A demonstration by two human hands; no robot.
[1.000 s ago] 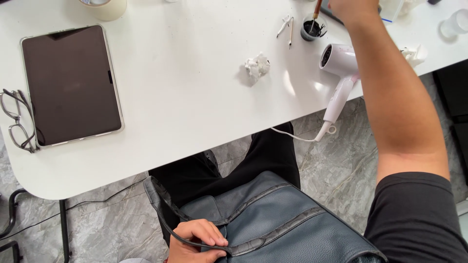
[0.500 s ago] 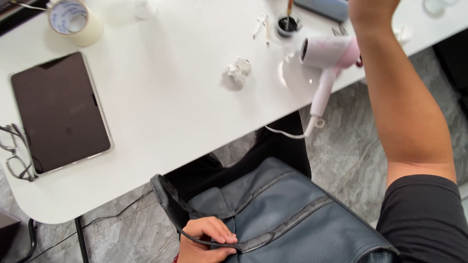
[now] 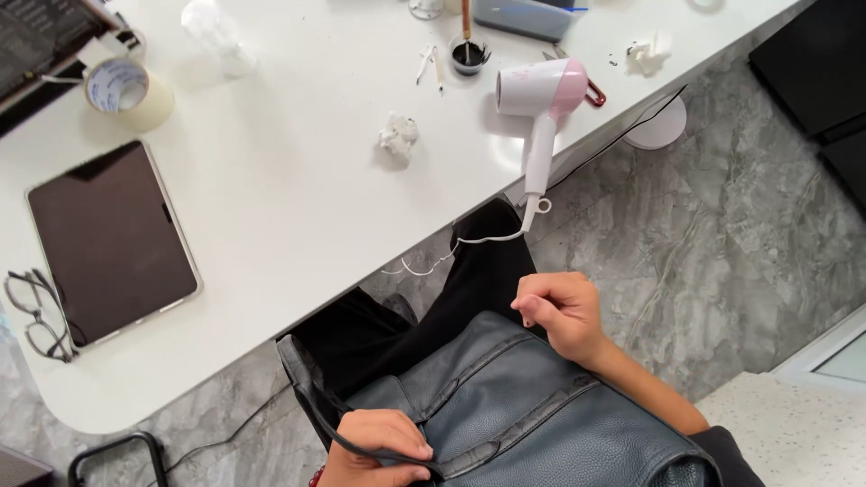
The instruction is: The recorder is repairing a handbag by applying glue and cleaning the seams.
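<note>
The dark blue-grey leather bag sits on the person's lap, just below the edge of the white table. The left hand is clamped around the bag's thin black strap down at the bottom corner. The right hand rests on the bag's upper edge, fingers curled in loosely; I can't tell if it's actually pinching anything (maybe a zip pull, too small to see).

My take on doing this well: keep the strap hand firm so the bag doesn't slide off the knees, and work the top edge with the other hand in line with the zip seam instead of yanking sideways. Soft leather bunches up easily.

Compared to half a second ago: the right arm was stretched way up over the table by the white and pink hair dryer, and now it's come back down onto the bag. The dryer is left lying on the table above the bag, its cord dangling off the edge. The left hand hasn't let go of the strap. The tablet, glasses and tape roll sit up-left of the bag, apparently untouched.
</note>
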